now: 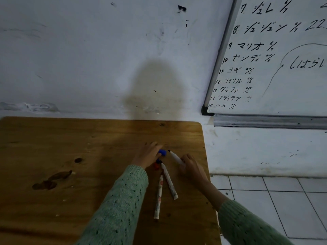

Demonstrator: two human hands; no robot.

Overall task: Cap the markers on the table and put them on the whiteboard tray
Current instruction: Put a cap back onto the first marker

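Two uncapped white markers lie on the wooden table [70, 156]: one [169, 181] slants toward the right, the other [158, 198] lies nearly straight toward me. My right hand [190, 166] grips a third uncapped marker [174, 156], black tip pointing up-left. My left hand [148, 154] rests on the table with its fingers at a blue cap [163, 152]. A red cap [156, 166] and a dark cap [158, 161] sit just under that hand. The whiteboard tray [269, 122] runs along the wall at the upper right.
A whiteboard [276, 55] with handwritten lists hangs above the tray. The table's right edge drops to a white tiled floor [265, 195]. A white scuffed wall stands behind the table, with my shadow on it.
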